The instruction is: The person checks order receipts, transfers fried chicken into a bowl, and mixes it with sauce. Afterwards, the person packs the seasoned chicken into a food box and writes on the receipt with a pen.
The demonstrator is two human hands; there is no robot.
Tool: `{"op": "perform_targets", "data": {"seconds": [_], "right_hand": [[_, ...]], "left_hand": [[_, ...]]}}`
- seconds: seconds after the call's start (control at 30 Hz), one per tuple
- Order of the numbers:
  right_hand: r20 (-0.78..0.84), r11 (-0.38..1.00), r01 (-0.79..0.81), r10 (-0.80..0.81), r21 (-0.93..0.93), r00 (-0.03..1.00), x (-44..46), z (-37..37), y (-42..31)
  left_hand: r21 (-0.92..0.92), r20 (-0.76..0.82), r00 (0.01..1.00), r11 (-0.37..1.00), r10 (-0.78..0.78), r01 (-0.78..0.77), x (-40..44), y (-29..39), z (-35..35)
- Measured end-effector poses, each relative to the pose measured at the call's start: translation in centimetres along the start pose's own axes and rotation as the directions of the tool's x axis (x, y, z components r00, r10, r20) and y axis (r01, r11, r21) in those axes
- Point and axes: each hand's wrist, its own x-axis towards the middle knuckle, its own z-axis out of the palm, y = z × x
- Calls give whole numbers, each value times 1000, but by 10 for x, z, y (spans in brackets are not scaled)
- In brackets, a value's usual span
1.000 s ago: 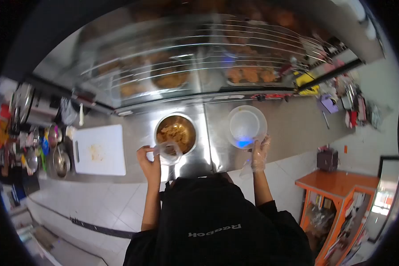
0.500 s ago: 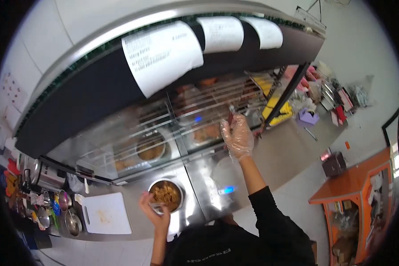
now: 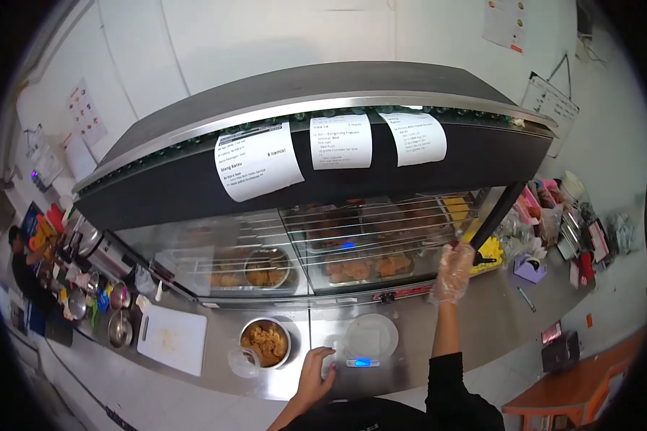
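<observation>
Since the earlier frame, the left hand (image 3: 315,375) has been drawn off the clear cup (image 3: 244,362), and the right hand (image 3: 453,273), covered by a see-through glove, has been carried rightward along the display cabinet (image 3: 169,185) toward its right-hand post. On the left hand the thumb and fingers are parted, with nothing seen gripped; it is held at the front of the worktop (image 3: 428,352), between the steel bowl (image 3: 288,343) and the scale (image 3: 363,363). On the right hand the fingers are bent inward; whether they are clamped on the small dark tip beside them cannot be told. Brown food (image 3: 267,343) is held in the bowl, whose front-left rim is overlapped by the cup. A pale round container (image 3: 389,331) is set on the scale, where a display is lit blue. Left of the bowl, a stained white cutting board (image 3: 185,352) is laid. 3 printed slips (image 3: 341,144) are hung along the cabinet's black front panel.
</observation>
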Motion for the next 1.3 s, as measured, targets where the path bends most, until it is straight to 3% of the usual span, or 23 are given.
{"op": "perform_targets", "data": {"seconds": [0.1, 0.2, 0.3, 0.33, 0.37, 0.4, 0.43, 0.5, 0.53, 0.57, 0.63, 0.7, 0.73, 0.77, 0.83, 0.87, 0.97, 1.0, 1.03, 1.07, 1.1, 1.17, 1.3], "right_hand": [[-2, 993, -120, 120, -12, 993, 11, -13, 26], [-87, 954, -203, 188, -220, 978, 17, -27, -1], [-184, 942, -212, 264, 260, 947, -23, -6, -18], [-60, 829, -298, 367, 473, 928, -50, 6, -26], [219, 588, -492, 475, 641, 853, -90, 18, -41], [476, 293, -684, 537, 668, 696, -129, 29, -56], [674, 182, -732, 294, 656, 677, -165, 32, -75], [974, -125, -968, -38, 219, 225, -198, 11, -131], [989, -92, -995, -142, 34, 47, -213, 11, -147], [961, -90, -965, -149, -247, -232, -230, 20, -158], [936, 71, -982, -297, -174, -188, -266, 15, -176], [946, 382, -921, -321, 84, -47, -295, 19, -186], [923, 605, -769, -382, 204, -56, -294, 16, -192], [868, 688, -680, -473, 254, -154, -289, 21, -200], [811, 638, -751, -523, 169, -262, -282, 20, -233], [779, 636, -736, -576, 234, -250, -282, 19, -247], [726, 632, -702, -644, 329, -239, -278, 21, -289], [737, 645, -705, -624, 297, -260, -269, 27, -308], [749, 658, -707, -599, 259, -284, -266, 36, -320], [784, 658, -681, -588, 321, -198, -272, 48, -319], [856, 600, -779, -487, 182, -175, -283, 58, -313], [941, 609, -763, -339, 219, -1, -278, 69, -316], [974, 679, -723, 54, 126, 220, -267, 53, -291]], "left_hand": [[15, 101, 995, 1000, 5, -7, 5, 11, 17], [-152, 306, 947, 976, -102, 154, 1, 8, 38], [-267, 125, 983, 949, -137, 166, 2, 34, 52], [-118, 76, 994, 990, -73, 82, 6, 46, 46], [-78, -26, 999, 997, -28, 26, 7, 47, 47], [-28, -124, 992, 999, 19, -23, 6, 47, 48], [32, -218, 973, 997, 70, -64, 4, 44, 48], [101, -376, 921, 992, 106, -73, 5, 23, 35], [171, -473, 876, 985, 89, -7, 6, 12, 23], [238, -567, 820, 969, 78, 72, 5, 0, 7], [238, -735, 677, 953, 50, 187, 2, -16, -31], [318, -735, 677, 893, 20, 319, -14, -30, -75], [326, -727, 687, 883, 7, 337, -20, -31, -99], [323, -725, 688, 866, -34, 383, -32, -39, -112], [315, -707, 700, 841, -102, 440, -46, -61, -140], [384, -710, 703, 814, -42, 437, -50, -71, -157], [-3, -775, 557, 884, -298, 467, -61, -123, -209], [61, -802, 559, 901, -211, 429, -63, -142, -231], [76, -821, 518, 854, -240, 515, -62, -153, -255], [112, -851, 495, 857, -178, 502, -60, -171, -280], [51, -872, 451, 879, -192, 474, -58, -189, -308], [43, -919, 361, 872, -156, 487, -36, -206, -364], [269, -929, 348, 872, 124, 408, 28, -259, -450]]}}
